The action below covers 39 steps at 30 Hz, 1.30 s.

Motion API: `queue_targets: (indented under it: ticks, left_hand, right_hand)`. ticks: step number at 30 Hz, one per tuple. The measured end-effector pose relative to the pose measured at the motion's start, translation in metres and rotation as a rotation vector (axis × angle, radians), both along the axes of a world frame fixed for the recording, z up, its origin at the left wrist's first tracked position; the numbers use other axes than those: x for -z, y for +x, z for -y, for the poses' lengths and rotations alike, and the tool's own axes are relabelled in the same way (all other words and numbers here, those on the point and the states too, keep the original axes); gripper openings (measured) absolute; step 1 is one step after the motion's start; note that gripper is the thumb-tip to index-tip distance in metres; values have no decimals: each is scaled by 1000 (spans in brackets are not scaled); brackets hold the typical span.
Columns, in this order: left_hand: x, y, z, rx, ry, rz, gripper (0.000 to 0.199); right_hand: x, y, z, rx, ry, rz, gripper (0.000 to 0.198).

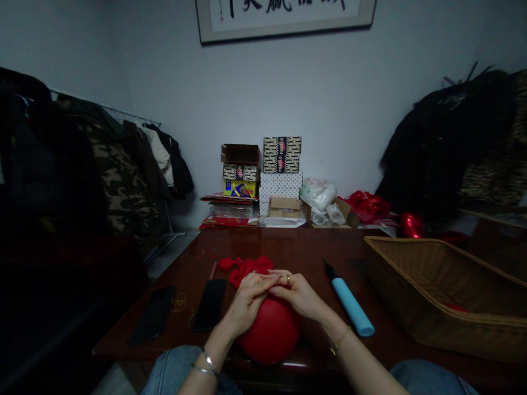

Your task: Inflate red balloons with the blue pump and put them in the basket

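A round, inflated red balloon (272, 332) is at the table's near edge, below my two hands. My left hand (252, 299) curls over its top from the left, fingers bent together. From the right, my right hand (300, 293), with a ring on one finger, closes over the same spot, and the fingertips of both hands meet. The balloon's neck is hidden under the fingers. Just beyond them lies a heap of flat red balloons (247, 267). A light-blue hand pump (353, 307) with a black nozzle lies to the right.
Left on the dark wooden table (288, 244) are a black phone (209, 304), another dark flat device (153, 314) and several rubber bands (179, 303). A large wicker basket (411, 307) stands right. Stacked boxes (281, 186) and plastic bags (319, 193) are behind the table.
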<state>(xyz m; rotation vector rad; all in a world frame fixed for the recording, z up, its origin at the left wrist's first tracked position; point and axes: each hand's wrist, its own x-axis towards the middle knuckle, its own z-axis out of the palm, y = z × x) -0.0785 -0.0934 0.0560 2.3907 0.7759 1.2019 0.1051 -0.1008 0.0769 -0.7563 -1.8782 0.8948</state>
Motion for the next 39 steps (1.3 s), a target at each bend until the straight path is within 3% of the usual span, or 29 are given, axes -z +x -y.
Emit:
queue_targets:
  ticks: [7,16,23,27,29,35,39]
  left_hand:
    - [-3,-2,4,61,-77,-27,40]
    - [-4,-3,3,70,-172,83,29]
    - [0,0,1,-79,-179,208,22]
    - [5,4,0,-207,-155,259,17]
    - [7,7,1,-228,-147,253,15]
    - [9,14,5,-266,-81,224,15]
    - [9,14,8,-289,-60,232,15]
  right_hand:
    - [10,2,-11,32,-5,-38,26]
    - [-3,5,-5,66,89,88,21]
    - [-5,1,8,59,116,172,35]
    - [1,-5,10,90,115,133,24]
    - [6,-9,9,139,139,88,13]
    - [19,-30,3,578,513,40,37]
    - [22,-38,2,731,593,12,36]
